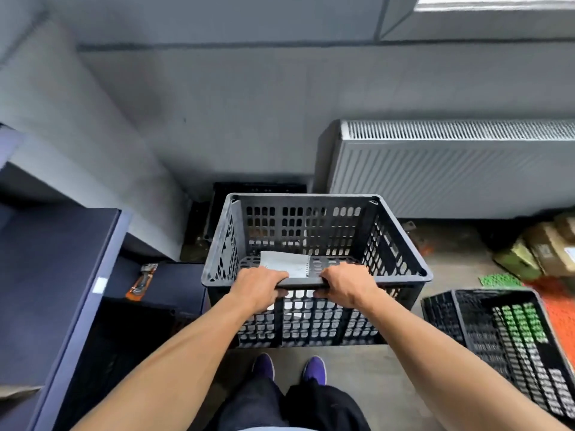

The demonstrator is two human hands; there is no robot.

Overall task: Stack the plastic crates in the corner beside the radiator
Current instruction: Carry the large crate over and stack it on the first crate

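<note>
Left hand and right hand clamp near rim of grey crate, frame centre. Corner crate placed; black crate (lower right) outstanding.

The corner slot is hemmed by grey pillar left, radiator right, black crate inside.

Soft daylight from window, wide-angle bending, blurred edges
</note>
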